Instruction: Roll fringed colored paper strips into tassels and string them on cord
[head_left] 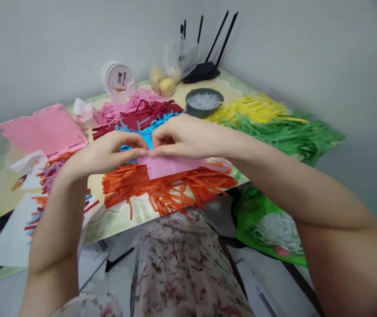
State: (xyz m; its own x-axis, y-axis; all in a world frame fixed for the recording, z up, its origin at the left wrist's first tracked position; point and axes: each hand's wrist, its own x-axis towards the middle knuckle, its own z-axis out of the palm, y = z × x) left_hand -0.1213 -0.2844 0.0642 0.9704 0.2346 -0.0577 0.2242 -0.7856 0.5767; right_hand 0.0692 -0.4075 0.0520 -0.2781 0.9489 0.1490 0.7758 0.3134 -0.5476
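Note:
My left hand [109, 152] and my right hand [181, 136] meet over the middle of the table, fingertips pinched together on the top edge of a pink sheet of paper [171, 166]. The sheet hangs below my right hand over a pile of orange paper strips [162, 187]. Blue paper strips [148, 132] lie just behind my fingers. Both hands are closed in a pinch.
Dark red strips [142, 114] and pink strips [115, 110] lie behind; yellow strips [250, 108] and green strips [283, 134] to the right. A grey bowl [204, 109], a white tub [117, 79], a bagged item [166, 79], a router [203, 72] stand at the back. A pink folder [43, 130] lies left.

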